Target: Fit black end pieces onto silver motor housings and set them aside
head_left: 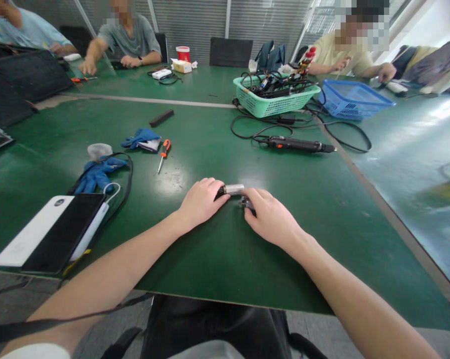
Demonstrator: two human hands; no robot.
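Observation:
In the head view my left hand [199,203] is closed around the black end of a small cylinder with a bare silver metal section [234,189]. The silver end points right, toward my other hand. My right hand [272,215] is closed over a small dark metallic part [248,203], low above or on the green table [225,264]. Its fingers hide most of that part. The fingertips of my right hand come close to the silver end; whether they touch it I cannot tell.
Left of my hands lie an orange-handled screwdriver [164,153], blue gloves [97,174], a phone-like black-and-white slab [49,232] and a dark bar [161,118]. Beyond are a corded electric screwdriver [301,145], a green basket [273,103] of tools, and a blue basket [354,107]. Several people sit around.

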